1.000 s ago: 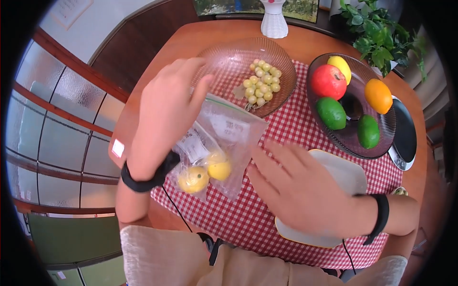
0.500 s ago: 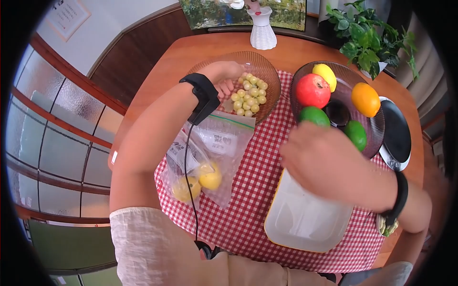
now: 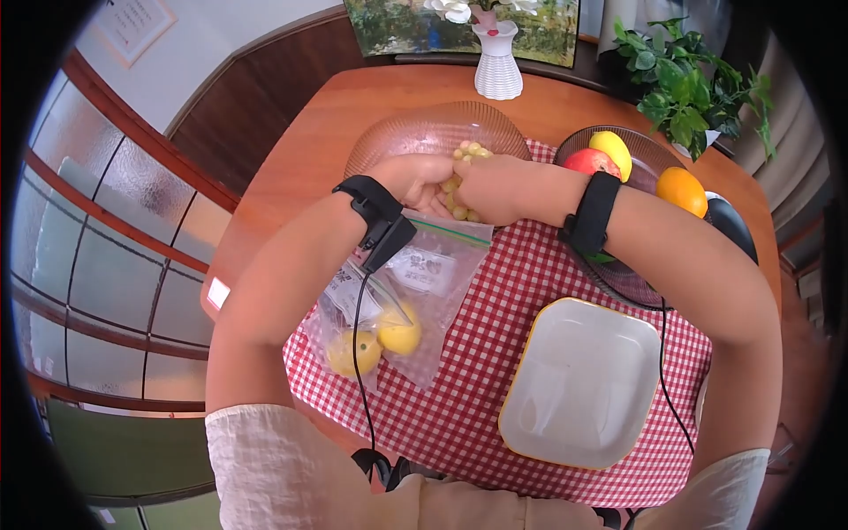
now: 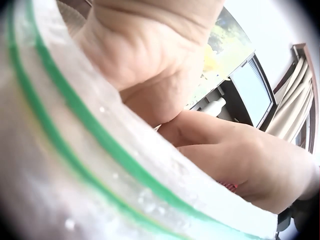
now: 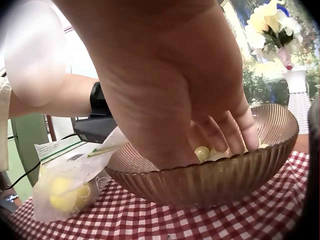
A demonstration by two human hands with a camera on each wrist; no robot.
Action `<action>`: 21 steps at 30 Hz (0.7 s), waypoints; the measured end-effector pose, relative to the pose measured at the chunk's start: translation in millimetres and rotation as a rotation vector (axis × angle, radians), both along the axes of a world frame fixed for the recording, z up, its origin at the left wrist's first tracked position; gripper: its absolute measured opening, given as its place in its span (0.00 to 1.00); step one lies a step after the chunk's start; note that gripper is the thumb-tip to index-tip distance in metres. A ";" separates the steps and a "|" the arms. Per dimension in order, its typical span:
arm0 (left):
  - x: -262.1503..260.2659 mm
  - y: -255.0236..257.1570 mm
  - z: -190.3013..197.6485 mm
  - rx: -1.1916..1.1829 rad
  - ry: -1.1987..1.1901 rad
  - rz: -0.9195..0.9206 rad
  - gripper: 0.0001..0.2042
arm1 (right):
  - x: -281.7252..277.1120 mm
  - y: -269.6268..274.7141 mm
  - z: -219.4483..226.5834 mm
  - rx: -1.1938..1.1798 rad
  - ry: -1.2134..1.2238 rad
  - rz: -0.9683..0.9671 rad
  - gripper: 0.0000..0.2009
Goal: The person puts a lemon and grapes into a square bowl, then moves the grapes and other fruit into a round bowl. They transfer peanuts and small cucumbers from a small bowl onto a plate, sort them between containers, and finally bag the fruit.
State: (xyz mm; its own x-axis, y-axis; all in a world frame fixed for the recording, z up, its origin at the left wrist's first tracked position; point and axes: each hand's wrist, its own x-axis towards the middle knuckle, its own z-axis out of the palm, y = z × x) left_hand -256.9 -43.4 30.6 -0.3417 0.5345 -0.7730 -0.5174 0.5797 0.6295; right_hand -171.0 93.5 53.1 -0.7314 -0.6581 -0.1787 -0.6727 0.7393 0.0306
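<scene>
A bunch of pale green grapes (image 3: pixel 471 152) lies in the ribbed glass bowl (image 3: pixel 424 128) at the back left of the table. Over the bowl's near side, my left hand (image 3: pixel 415 181) has its palm facing the grapes, its fingers loosely bent beside them. My right hand (image 3: pixel 495 188) reaches in from the other side and hides part of the bunch. In the right wrist view its spread fingers (image 5: pixel 231 135) extend down to the grapes (image 5: pixel 202 153). Below the left wrist, a zip bag (image 3: pixel 450 265) with a green seal overlaps a smaller bag holding two yellow lemons (image 3: pixel 399 331).
A white rectangular dish (image 3: pixel 579 389) sits on the checked cloth (image 3: pixel 468 353). Behind my right forearm stands a dark glass bowl (image 3: pixel 632 287) with a pomegranate (image 3: pixel 590 163), a lemon (image 3: pixel 609 148) and an orange (image 3: pixel 682 193). A white vase (image 3: pixel 499 71) and a plant (image 3: pixel 693 88) are at the back.
The left hand has moved from above the bags into the bowl. The right hand has swept from over the white dish, past the fruit bowl, to the grapes, leaving the dish uncovered.
</scene>
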 end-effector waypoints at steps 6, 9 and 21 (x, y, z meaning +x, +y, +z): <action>-9.8 -8.6 -17.6 0.184 -0.192 0.099 0.13 | -6.5 -5.5 -11.9 -0.006 0.084 0.017 0.10; -5.3 -9.3 -11.8 0.165 -0.183 0.134 0.13 | -15.2 -4.1 -16.0 0.023 0.078 0.049 0.09; -1.9 -5.8 -24.9 0.195 -0.125 0.296 0.16 | -11.0 -0.8 -4.1 0.033 0.016 -0.033 0.13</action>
State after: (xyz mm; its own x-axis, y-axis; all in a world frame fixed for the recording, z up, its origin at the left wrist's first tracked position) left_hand -258.9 -49.3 5.7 -0.4131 0.5676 -0.7122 -0.7246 0.2689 0.6346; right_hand -182.0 92.8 49.0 -0.7554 -0.6276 -0.1882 -0.6474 0.7593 0.0664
